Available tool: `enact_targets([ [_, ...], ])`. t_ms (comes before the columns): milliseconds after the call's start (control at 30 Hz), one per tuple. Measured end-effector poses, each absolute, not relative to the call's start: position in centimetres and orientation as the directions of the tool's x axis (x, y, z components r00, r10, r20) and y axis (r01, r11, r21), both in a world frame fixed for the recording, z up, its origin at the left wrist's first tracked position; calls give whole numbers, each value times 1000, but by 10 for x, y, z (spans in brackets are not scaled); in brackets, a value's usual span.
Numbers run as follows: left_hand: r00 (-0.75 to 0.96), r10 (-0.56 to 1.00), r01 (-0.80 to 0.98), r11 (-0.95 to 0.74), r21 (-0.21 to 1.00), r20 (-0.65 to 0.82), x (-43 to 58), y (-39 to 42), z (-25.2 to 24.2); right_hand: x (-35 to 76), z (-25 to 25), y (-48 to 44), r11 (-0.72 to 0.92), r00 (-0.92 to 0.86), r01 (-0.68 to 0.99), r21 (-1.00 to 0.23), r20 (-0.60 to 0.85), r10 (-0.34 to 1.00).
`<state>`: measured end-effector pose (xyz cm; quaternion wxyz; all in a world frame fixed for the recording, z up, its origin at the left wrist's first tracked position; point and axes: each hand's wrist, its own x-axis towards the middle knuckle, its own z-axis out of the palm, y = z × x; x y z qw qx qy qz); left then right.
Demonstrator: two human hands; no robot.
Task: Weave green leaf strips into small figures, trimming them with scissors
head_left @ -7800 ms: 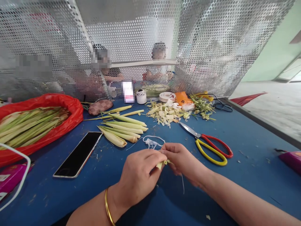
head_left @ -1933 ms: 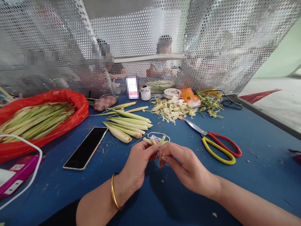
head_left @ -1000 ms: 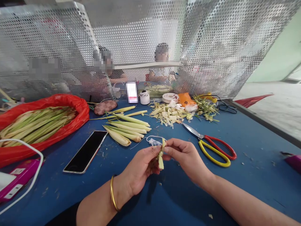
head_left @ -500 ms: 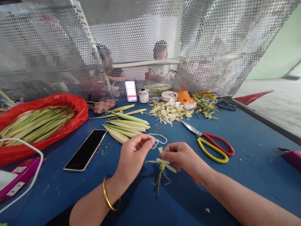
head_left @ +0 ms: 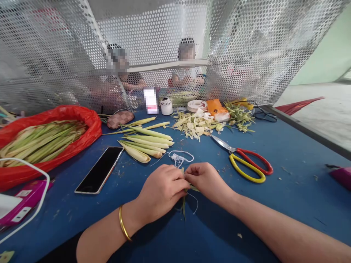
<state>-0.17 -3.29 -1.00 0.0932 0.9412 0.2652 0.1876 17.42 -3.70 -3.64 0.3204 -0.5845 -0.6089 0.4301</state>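
Note:
A small figure tied from pale green leaf strips (head_left: 184, 208) is between my hands, just above the blue table. Most of it is hidden by fingers; its thin stalks and a loose white thread end hang below. My left hand (head_left: 164, 188), a gold bangle on its wrist, is closed on it from the left. From the right, my right hand (head_left: 205, 180) pinches its upper part. A tangle of white thread (head_left: 178, 158) lies just beyond my fingers. Behind that rests a row of peeled green-white stalks (head_left: 149, 140).
Open scissors (head_left: 244, 160) with red and yellow handles lie right. A phone (head_left: 100, 170) and a red bag (head_left: 94, 126) of leaves are left. Trimmings (head_left: 196, 124), a tape roll (head_left: 196, 106) and a thread spool (head_left: 166, 106) sit before a perforated screen (head_left: 156, 33); people sit behind it.
My left hand has let go of the white thread tangle, come down to the right and closed on the leaf figure. My right hand stays at the figure, its fingers slightly shifted left.

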Motion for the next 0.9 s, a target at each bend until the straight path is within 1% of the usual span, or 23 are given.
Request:
enact_targets([
  [67,799,522,460,-851,256,300,-1,-29,-10,174,-36,-37,-49,-110,452,-891,-110,988],
  [133,794,533,460,-841,284,292,-1,-26,-10,174,-35,-37,-42,-111,469,-882,-107,988],
  [200,783,561,467,-815,343,268,-2,-25,-10,174,-34,-38,-35,-119,485,-874,-105,987],
  [267,763,605,477,-765,432,229,-2,-26,-9,174,-33,-39,-32,-126,499,-866,-109,986],
  [333,725,663,481,-682,551,188,-2,-27,-8,174,-32,-40,-35,-127,513,-858,-117,985],
  [433,645,759,481,-497,722,93,-2,-28,-9,174,-31,-40,-41,-124,536,-843,-127,984],
  [533,583,811,481,-292,827,-52,-2,-27,-12,174,-29,-40,-36,-128,560,-828,-130,983],
  [633,566,816,434,-175,884,-117,-1,-25,-17,174,-26,-39,-21,-148,572,-820,-128,981],
  [767,558,821,363,-112,925,-120,1,-25,-21,175,-25,-39,-19,-164,561,-827,-134,977],
  [900,559,818,339,-75,938,-136,2,-26,-20,177,-28,-36,-68,-164,519,-852,-177,970],
])
